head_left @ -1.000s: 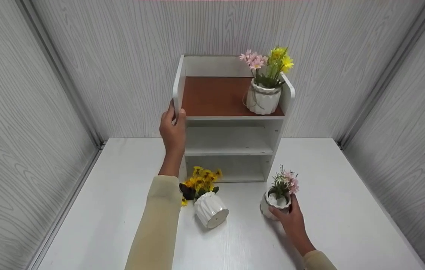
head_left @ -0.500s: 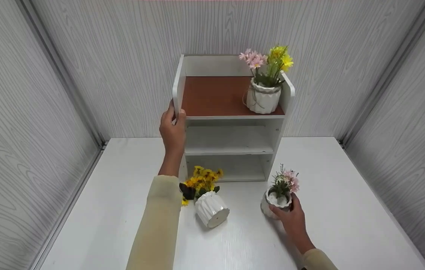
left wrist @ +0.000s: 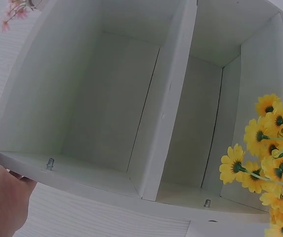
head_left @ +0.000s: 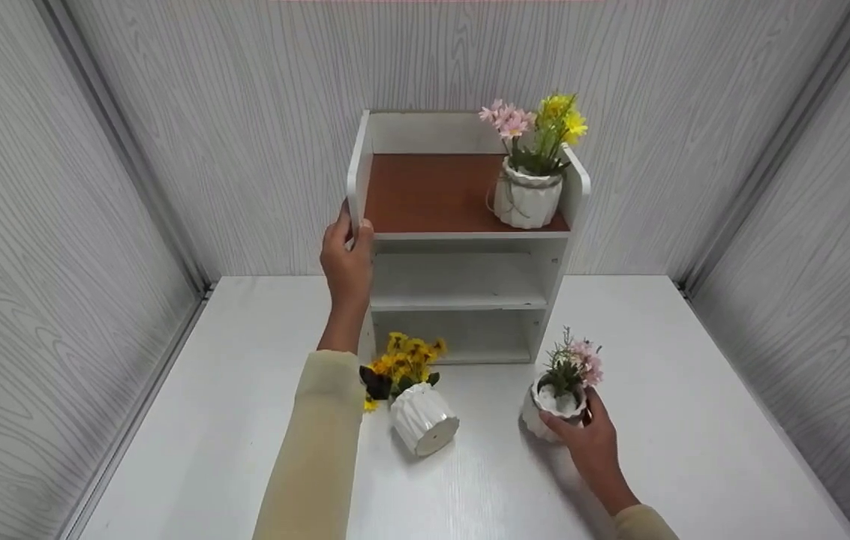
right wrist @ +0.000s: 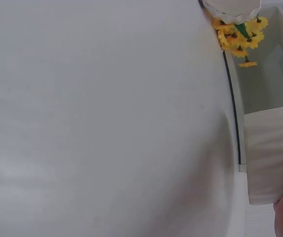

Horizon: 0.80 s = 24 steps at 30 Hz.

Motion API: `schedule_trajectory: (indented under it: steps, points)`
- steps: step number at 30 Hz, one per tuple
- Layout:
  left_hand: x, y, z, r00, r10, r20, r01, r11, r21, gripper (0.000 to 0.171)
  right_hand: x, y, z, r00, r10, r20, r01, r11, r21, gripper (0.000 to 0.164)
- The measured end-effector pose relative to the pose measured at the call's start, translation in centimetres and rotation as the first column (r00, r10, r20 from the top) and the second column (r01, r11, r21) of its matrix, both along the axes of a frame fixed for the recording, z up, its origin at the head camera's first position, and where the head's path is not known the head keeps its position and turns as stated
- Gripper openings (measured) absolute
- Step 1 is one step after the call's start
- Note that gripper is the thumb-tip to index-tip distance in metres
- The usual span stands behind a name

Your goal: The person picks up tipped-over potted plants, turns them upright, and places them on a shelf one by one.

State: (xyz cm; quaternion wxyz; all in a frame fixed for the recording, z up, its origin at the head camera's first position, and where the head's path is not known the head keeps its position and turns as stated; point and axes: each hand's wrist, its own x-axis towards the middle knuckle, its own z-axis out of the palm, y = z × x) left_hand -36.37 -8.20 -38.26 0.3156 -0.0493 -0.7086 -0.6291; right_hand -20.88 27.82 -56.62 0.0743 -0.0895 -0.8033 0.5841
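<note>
The L hand (head_left: 349,270) is seen closed on the L side panel (head_left: 356,169) of a white 3-tier shelf unit (head_left: 458,304), w/ the thumb set on the front edge & the other fingers wrapped behind, approx. level w/ the top board (head_left: 432,193), which is reddish brown. By the R hand (head_left: 591,446) a small white ceramic pot (head_left: 533,416) w/ pink flowers (head_left: 587,362) & green sprigs is grasped at the rim, thumb on the near side, fingers on the R side. This pot is held in front of the unit's R end, mouth up; whether its base is touching the white surface (head_left: 244,420) can't be told. Btwn the two arms, a fluted white pot (head_left: 421,418) is laid on its side on the surface, base turned twd the person, its yellow flowers (head_left: 406,358) pointed at the lowest tier. At the R end of the top board a twine-tied planter (head_left: 528,201) is stood upright, filled w/ pink & yellow blooms (head_left: 541,124), just beside the R side panel (head_left: 576,172). Metal pegs (left wrist: 50,164) are seen inside the unit in the L wrist view. Cream sleeves (head_left: 323,435) are worn; the unit is backed by a gray wood-grain wall (head_left: 274,60).
</note>
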Motion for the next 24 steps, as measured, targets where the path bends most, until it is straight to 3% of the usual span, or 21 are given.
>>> schedule_trajectory:
  steps: [11, 24]
  points:
    - [-0.2, 0.0, -0.2, 1.0, -0.019, -0.012, 0.019, 0.999, 0.045, 0.053, 0.9, -2.7, 6.6, 0.995, 0.023, -0.094, -0.021, 1.0, 0.017, 0.105]
    - [0.0, 0.0, 0.1, 1.0, -0.011, 0.005, 0.011, 1.0, 0.026, 0.055, -0.1, -5.7, 13.4, 0.975, 0.104, -0.198, -0.111, 0.994, -0.024, 0.101]
